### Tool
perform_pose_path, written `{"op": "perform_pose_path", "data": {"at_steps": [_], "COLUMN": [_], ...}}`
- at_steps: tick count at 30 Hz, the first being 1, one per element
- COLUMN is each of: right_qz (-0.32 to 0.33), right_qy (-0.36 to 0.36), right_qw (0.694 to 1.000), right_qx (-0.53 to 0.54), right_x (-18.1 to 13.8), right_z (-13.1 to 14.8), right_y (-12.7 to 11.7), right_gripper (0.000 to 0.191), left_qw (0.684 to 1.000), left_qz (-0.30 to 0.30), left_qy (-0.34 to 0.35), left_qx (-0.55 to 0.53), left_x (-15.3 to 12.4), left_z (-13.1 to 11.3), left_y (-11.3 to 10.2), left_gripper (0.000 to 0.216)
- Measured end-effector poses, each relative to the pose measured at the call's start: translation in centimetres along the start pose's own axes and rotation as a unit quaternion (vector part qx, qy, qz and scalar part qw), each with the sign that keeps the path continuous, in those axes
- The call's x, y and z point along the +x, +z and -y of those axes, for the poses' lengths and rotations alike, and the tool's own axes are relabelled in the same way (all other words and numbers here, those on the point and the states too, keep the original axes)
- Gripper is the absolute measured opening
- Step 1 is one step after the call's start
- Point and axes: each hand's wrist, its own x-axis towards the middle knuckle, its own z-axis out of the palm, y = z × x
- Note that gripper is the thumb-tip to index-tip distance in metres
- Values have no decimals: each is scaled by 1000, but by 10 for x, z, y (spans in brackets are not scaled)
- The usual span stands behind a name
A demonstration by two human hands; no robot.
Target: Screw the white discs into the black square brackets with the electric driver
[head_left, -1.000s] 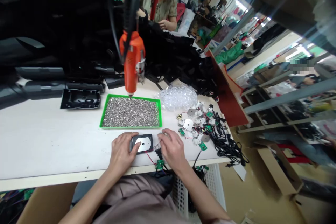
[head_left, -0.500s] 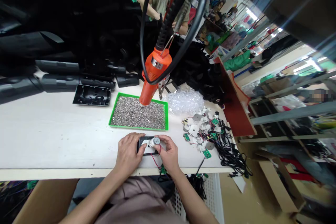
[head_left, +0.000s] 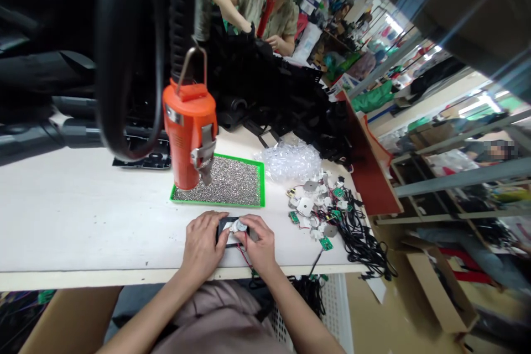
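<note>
My left hand (head_left: 204, 240) grips the left side of a black rectangular plastic frame (head_left: 225, 222) with a pale inner face, low on the white table. Between the thumb and fingers of my right hand (head_left: 259, 243) is a small white and grey motor (head_left: 239, 226), tilted over the frame. Red wires (head_left: 244, 256) run from the motor toward the table's front edge. Beyond my hands lies a green tray (head_left: 261, 182) full of small metal screws (head_left: 236, 180). An orange electric screwdriver (head_left: 188, 133) hangs over the tray's left part.
Motors with circuit boards (head_left: 306, 206) and black cables (head_left: 360, 238) are heaped at the right. Behind the tray sit clear plastic parts (head_left: 290, 160) and piled black housings (head_left: 282, 88). A person (head_left: 257, 5) works across the table. A black cable loop (head_left: 128, 66) hangs at upper left.
The hanging screwdriver has swung left and nearer, now upright over the tray's left side. My right hand has shifted slightly left, bringing the motor farther over the frame.
</note>
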Motion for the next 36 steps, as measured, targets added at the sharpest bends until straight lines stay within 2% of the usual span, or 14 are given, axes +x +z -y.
{"op": "perform_pose_path", "data": {"at_steps": [4,7,11,19,24,27,30,31,32,33,34,35,36], "right_qz": [1,56,173,242,255,265,266,240,177,116,87,95,131], "right_qy": [-28,-56,-107,-133,-91,-89,-109,-97,-85,-86,-76,-86,-95], "right_qw": [998,988,959,895,900,902,926,944,968,984,992,992,986], "right_qx": [-61,-131,-195,-350,-340,-328,-246,-204,-157,-109,-60,-7,39], "right_x": [-4,-2,9,20,16,16,42,60,81,104,128,152,172], "right_z": [-2,4,17,34,34,37,46,50,53,55,57,57,57], "right_y": [1,-11,-28,-23,-16,-29,-58,-66,-72,-73,-71,-65,-56], "right_gripper": [20,28,33,27,27,33,49,52,49,45,46,53,55], "left_qw": [1000,1000,1000,1000,999,999,993,991,988,989,988,986,985], "left_qz": [-2,1,2,7,10,-20,-85,-97,-98,-62,-17,33,77], "left_qy": [-6,-6,-10,-13,-18,12,52,53,45,42,44,47,54], "left_qx": [5,8,15,24,25,23,56,81,108,131,148,154,144], "left_x": [0,0,0,0,-4,-8,10,24,41,60,81,100,117], "left_z": [-1,-3,-5,-5,-4,0,6,8,9,10,10,10,10], "left_y": [0,1,2,2,6,-5,-31,-41,-49,-54,-56,-55,-52], "left_gripper": [30,30,32,40,41,42,37,34,31,30,31,31,30]}}
